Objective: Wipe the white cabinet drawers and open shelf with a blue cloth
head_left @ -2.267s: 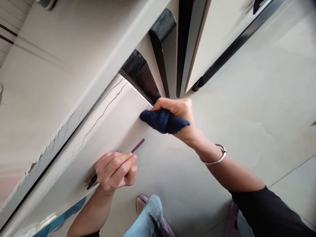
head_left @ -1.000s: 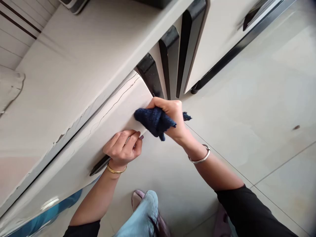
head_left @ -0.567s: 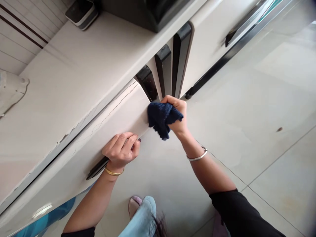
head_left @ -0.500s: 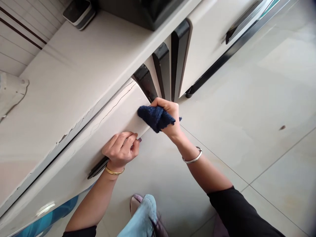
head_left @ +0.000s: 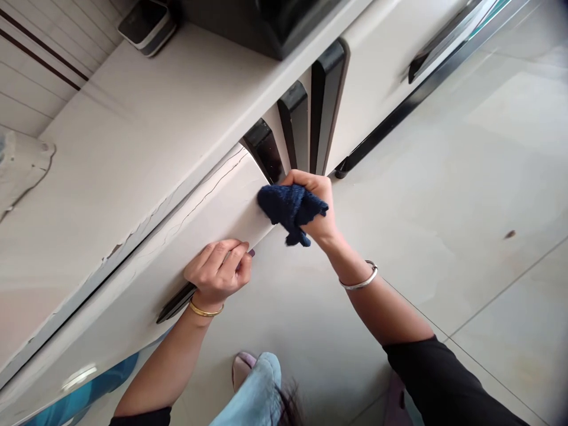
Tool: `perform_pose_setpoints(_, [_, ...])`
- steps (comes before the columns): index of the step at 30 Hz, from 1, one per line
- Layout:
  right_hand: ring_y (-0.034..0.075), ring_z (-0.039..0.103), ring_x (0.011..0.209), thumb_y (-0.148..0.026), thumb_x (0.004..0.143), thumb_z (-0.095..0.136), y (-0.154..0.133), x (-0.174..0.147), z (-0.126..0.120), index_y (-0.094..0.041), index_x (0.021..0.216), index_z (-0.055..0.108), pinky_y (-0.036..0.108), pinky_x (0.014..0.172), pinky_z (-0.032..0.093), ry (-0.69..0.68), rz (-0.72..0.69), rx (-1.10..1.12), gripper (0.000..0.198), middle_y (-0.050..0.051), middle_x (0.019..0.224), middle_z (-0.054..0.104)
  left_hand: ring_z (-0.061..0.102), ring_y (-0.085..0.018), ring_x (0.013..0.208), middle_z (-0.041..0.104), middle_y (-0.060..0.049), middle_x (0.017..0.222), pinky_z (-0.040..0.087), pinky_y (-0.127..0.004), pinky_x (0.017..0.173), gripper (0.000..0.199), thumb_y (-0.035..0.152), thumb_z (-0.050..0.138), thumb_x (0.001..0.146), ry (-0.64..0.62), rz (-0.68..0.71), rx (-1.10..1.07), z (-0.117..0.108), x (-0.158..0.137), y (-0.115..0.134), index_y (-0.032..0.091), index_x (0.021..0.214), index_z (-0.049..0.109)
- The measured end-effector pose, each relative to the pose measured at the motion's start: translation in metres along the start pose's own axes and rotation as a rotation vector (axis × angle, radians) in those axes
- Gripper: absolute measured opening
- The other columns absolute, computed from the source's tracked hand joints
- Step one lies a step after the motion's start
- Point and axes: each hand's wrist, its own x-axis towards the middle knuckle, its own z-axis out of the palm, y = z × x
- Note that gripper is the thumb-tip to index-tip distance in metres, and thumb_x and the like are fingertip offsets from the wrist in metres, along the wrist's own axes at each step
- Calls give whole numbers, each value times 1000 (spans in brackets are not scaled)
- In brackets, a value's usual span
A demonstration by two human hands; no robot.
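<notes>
My right hand is closed around a dark blue cloth, bunched up, with a loose corner hanging down. The cloth lies against the far end of a white drawer front, beside the dark side pieces. Fingers of my left hand are wrapped round the long dark handle on that drawer front. A thin crack line runs along the upper part of the white panel. My right fingertips are partly hidden behind the cloth.
Above the drawer runs a white countertop with a chipped edge. A black box-like object and a small dark device stand on it. Another white front with a handle is at right. Pale floor tiles lie below.
My right hand and the cloth have shifted slightly to the right, and a corner of the cloth now dangles lower. My left hand stays on the handle.
</notes>
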Motion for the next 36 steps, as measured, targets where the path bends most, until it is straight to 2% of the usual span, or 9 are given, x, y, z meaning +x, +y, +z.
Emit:
perform_pose_setpoints(3, [9, 45, 65, -19, 81, 62, -2, 1, 1, -19, 69, 56, 24, 60, 35, -93, -29, 17, 13, -5, 64, 48, 61, -15, 63, 76, 0, 79, 46, -28, 61, 27, 3, 68, 71, 13, -15, 7, 0, 0, 0, 21, 91, 72])
perform_pose_setpoints(7, [9, 43, 62, -15, 78, 61, -3, 1, -2, -18, 66, 55, 25, 58, 32, -9, 1, -22, 14, -5, 62, 48, 60, -14, 62, 76, 2, 78, 46, -27, 60, 25, 3, 66, 73, 11, -8, 6, 0, 0, 0, 22, 89, 71])
perform_pose_setpoints(12, [10, 42, 63, -15, 79, 61, -3, 0, -3, -19, 67, 56, 26, 59, 32, -81, -23, -2, 13, -5, 63, 48, 62, -15, 63, 76, 0, 78, 47, -28, 61, 25, 4, 66, 73, 12, -17, -1, 0, 0, 0, 22, 91, 72])
perform_pose_setpoints(16, [9, 43, 61, -11, 76, 62, 0, 0, -3, -19, 64, 55, 26, 57, 32, 0, -11, -32, 16, -5, 61, 48, 62, -14, 60, 76, 1, 78, 46, -28, 60, 25, 4, 64, 75, -7, -11, -6, 0, -1, 0, 23, 90, 70])
perform_pose_setpoints(21, [10, 43, 61, -14, 81, 64, -5, -3, 5, -20, 66, 57, 27, 56, 34, -92, 12, -3, 17, -3, 62, 50, 63, -14, 61, 76, 1, 77, 47, -28, 60, 25, 5, 63, 75, 5, -34, -4, 0, -1, 1, 23, 91, 70])
perform_pose_setpoints(25, [10, 44, 60, -12, 78, 63, -6, -6, 8, -19, 64, 55, 26, 57, 34, -13, 28, 2, 18, -4, 61, 49, 61, -14, 61, 75, 2, 77, 45, -28, 59, 25, 4, 65, 73, -7, -11, 8, 0, 0, 2, 22, 90, 70])
perform_pose_setpoints(28, [10, 48, 64, -14, 78, 63, -5, -8, 10, -19, 65, 56, 24, 59, 38, -18, 30, 37, 16, -4, 63, 52, 61, -13, 62, 75, 2, 78, 46, -28, 59, 23, 5, 65, 75, -7, -33, 2, 0, -1, 2, 22, 89, 70])
perform_pose_setpoints(32, [9, 43, 60, -16, 74, 60, -6, -9, 12, -20, 63, 54, 23, 56, 35, 11, 6, 15, 14, -5, 60, 50, 61, -13, 61, 74, 2, 77, 46, -28, 59, 19, 7, 64, 77, 0, -36, 12, 0, -1, 3, 22, 85, 70])
perform_pose_setpoints(36, [9, 44, 60, -21, 77, 62, -9, -10, 16, -20, 64, 54, 23, 56, 37, -4, 12, 30, 16, -4, 62, 53, 59, -13, 59, 74, 3, 75, 43, -29, 56, 19, 7, 63, 78, 2, -42, 22, 0, 1, 4, 24, 82, 70])
